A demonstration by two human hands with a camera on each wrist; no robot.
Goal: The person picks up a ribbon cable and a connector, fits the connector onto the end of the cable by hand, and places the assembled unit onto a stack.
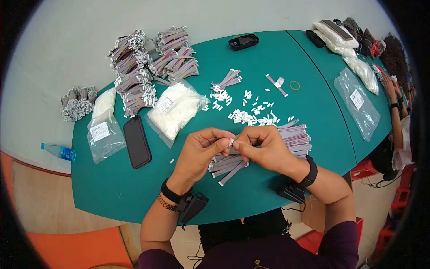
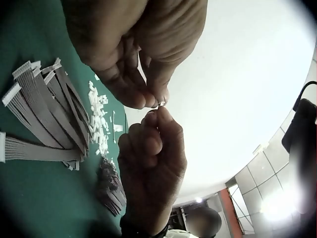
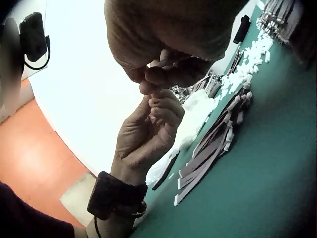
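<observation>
In the head view my hands meet over the middle of the green table. Thumb and fingertips of my left hand (image 1: 201, 150) pinch a small white plastic connector (image 1: 231, 141), mostly covered by the fingers. My right hand (image 1: 268, 148) pinches at its other side, the two sets of fingertips almost touching. In the left wrist view only a sliver of the white connector (image 2: 162, 103) shows between the fingertips. Under the hands lie grey flat ribbon cables (image 1: 230, 167) with white ends, and more ribbon cables (image 1: 294, 139) lie beside the right hand.
Loose white connectors (image 1: 251, 117) are scattered beyond the hands. A bag of white parts (image 1: 177, 110), a black phone (image 1: 137, 142) and stacked cable bundles (image 1: 134, 76) stand to the left. A rubber band (image 1: 294, 85) and a clear bag (image 1: 358, 105) lie to the right.
</observation>
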